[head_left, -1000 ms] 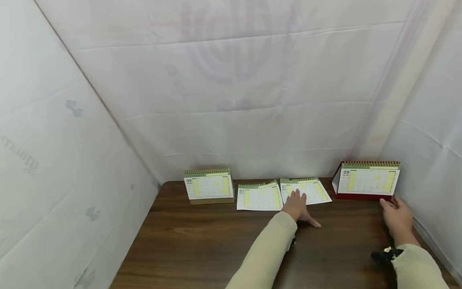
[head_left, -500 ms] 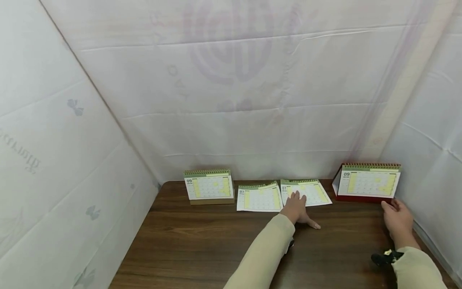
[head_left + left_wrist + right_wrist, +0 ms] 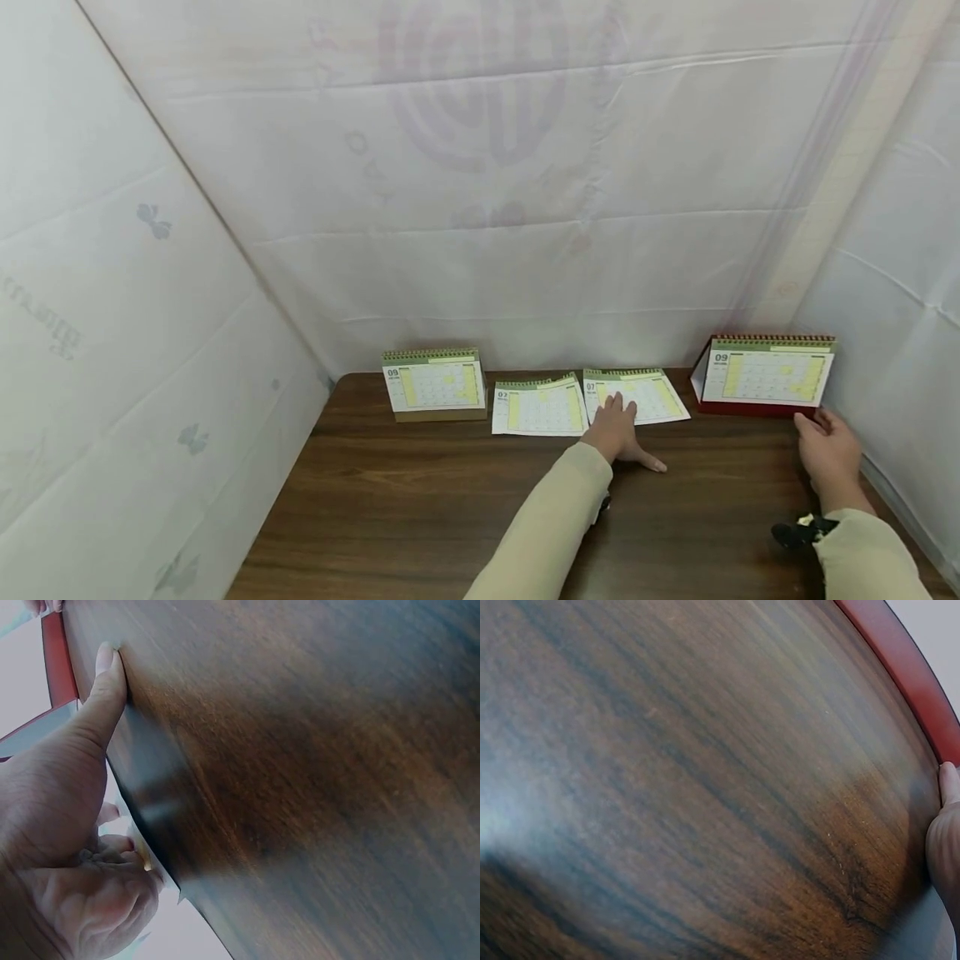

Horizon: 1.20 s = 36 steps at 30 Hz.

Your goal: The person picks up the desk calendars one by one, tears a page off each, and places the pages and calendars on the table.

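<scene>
My left hand [image 3: 617,427] rests with spread fingers on a flat set of calendar pages [image 3: 658,396] marked 07. In the left wrist view its thumb [image 3: 105,690] stretches out onto the wood, and the other fingers lie over the white paper. At the far right my right hand [image 3: 828,454] grips the lower right corner of a standing desk calendar [image 3: 768,375] with a red base, open at 09. The right wrist view has the thumb [image 3: 949,784] against the red base edge [image 3: 907,667]; the other fingers are mostly hidden there.
Left of the left hand lies a second flat set of 07 calendar pages [image 3: 542,410]. Beyond it stands another desk calendar [image 3: 437,385] with a tan base, showing 09. White sheeting [image 3: 450,275] walls off the back and both sides of the brown wooden table [image 3: 390,508].
Both hands and all the calendars keep their places. Only the head view shifts very slightly.
</scene>
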Tool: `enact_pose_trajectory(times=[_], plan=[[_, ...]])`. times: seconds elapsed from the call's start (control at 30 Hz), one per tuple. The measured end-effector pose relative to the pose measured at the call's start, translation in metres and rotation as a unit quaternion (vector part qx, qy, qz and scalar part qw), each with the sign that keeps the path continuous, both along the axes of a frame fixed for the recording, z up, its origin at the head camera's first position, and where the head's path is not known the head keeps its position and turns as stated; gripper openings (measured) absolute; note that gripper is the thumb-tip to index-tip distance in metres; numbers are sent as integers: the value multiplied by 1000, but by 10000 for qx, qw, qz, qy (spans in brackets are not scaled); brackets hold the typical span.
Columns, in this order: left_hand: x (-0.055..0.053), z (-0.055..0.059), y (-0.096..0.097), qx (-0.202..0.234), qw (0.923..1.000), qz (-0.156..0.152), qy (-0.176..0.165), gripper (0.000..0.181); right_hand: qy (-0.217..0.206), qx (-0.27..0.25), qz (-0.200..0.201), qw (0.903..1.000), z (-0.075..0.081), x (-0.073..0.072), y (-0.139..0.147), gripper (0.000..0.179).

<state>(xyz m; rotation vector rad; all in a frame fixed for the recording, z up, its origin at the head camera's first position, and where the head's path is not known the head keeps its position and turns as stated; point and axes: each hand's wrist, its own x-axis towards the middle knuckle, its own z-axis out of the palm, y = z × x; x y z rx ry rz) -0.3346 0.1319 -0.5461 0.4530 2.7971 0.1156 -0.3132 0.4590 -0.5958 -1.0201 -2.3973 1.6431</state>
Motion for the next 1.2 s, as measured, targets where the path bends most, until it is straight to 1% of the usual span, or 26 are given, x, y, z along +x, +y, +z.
enact_pose_trajectory(times=[0.2, 0.33, 0.5, 0.6, 0.8, 1.03, 1.2], plan=[[-2, -2, 0, -66, 10000, -43, 15, 118, 24, -8, -61, 10000, 0, -1, 0, 76], [-3, -2, -1, -37, 10000, -24, 63, 117, 53, -12, -73, 10000, -1, -3, 0, 76], [-1, -1, -2, 74, 10000, -24, 62, 116, 61, -139, -142, 9998, -1, -5, 1, 79], [1, 0, -2, 158, 9999, -22, 46, 115, 35, -224, -171, 9996, 0, -4, 2, 81], [2, 0, -1, 154, 9998, -40, 84, 115, 15, -366, -241, 9990, 0, 1, 3, 81], [3, 0, -3, 180, 9998, 42, -1, 115, 144, -224, -163, 9995, -3, -2, 2, 79], [3, 0, -2, 144, 9999, 32, 44, 114, 140, -176, -225, 9995, -4, -3, 0, 75]])
